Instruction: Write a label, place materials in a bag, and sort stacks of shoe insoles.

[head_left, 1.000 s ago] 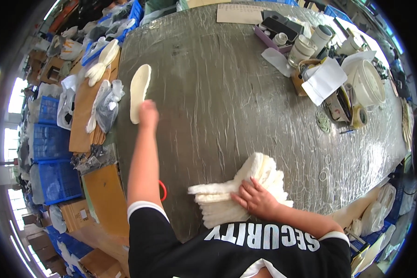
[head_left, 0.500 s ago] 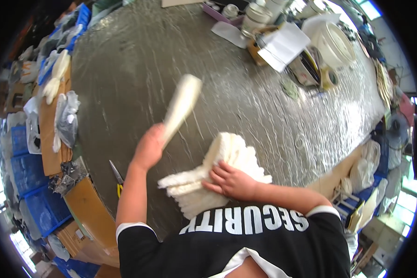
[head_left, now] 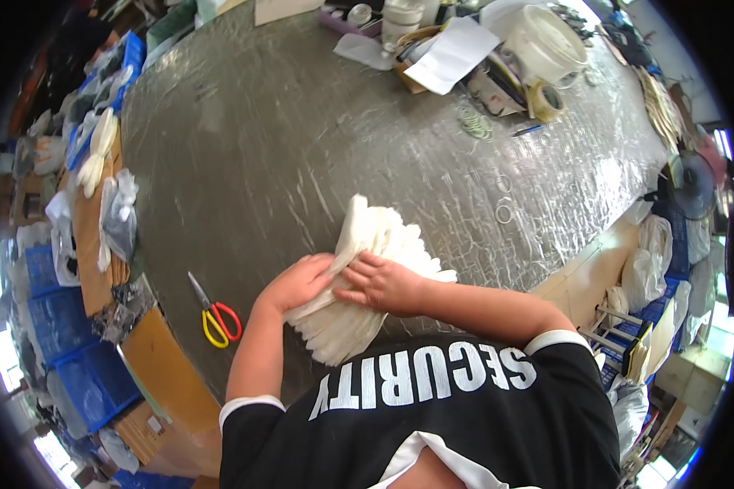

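Observation:
A fanned pile of off-white, soft cloth pieces (head_left: 338,338), perhaps knit gloves, lies on the table close to my body. On its left edge lies a long off-white cloth piece (head_left: 351,226), running from the pile's far tip down beneath my hands. My left hand (head_left: 300,282) is closed over this piece, with its fingertips partly hidden. Beside it, my right hand (head_left: 390,287) lies on the pile with its fingers spread, pressing down. Scissors (head_left: 211,314) with one red and one yellow handle rest on the table, left of my left forearm.
The table (head_left: 236,163) has a wrinkled, shiny grey covering. At the far right stand a white bucket (head_left: 550,45), papers (head_left: 453,55), a tape roll (head_left: 546,102) and a small heap of pale green bands (head_left: 475,124). Blue crates (head_left: 94,387) and cardboard (head_left: 167,371) border the left side.
My left hand has brought the long off-white piece down and right onto the pile, next to my right hand. The scissors, partly hidden by my forearm before, now show fully.

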Tool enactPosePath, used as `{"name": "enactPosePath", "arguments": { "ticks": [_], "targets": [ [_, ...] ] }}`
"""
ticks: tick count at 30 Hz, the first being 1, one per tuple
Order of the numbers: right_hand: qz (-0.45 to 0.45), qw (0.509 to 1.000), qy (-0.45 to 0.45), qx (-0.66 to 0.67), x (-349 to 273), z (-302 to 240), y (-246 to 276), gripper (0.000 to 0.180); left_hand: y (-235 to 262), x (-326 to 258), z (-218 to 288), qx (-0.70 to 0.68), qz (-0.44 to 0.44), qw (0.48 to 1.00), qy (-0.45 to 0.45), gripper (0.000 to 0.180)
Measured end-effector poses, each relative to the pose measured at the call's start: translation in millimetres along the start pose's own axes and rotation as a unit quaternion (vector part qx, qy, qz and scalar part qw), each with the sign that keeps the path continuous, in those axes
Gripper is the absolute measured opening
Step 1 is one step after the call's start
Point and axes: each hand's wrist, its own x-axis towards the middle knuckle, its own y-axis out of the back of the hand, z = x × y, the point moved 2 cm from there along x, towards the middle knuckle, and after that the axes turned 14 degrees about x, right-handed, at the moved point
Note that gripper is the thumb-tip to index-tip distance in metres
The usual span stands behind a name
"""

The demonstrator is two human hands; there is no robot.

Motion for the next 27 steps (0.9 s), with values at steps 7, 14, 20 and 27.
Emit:
{"name": "enactPosePath", "arguments": {
  "ticks": [7,14,20,27],
  "targets": [
    [0.076,0.997,-0.003,0.014,-19,-15,-4,0.051,-21,-11,4,-0.055,-0.062,0.997,-0.006,0.036],
    [-0.061,0.992,0.000,-0.112,-4,-13,-10,0.046,-24,-12,16,-0.136,-0.032,0.990,-0.020,0.050],
    [0.024,0.995,-0.072,-0.058,-68,-8,18,0.049,-35,35,68,-0.192,-0.073,0.978,-0.025,0.060],
    [0.010,0.970,-0.239,0.034,-163,7,37,0.053,-44,160,139,-0.262,-0.094,0.958,-0.065,0.048]
  ]
}}
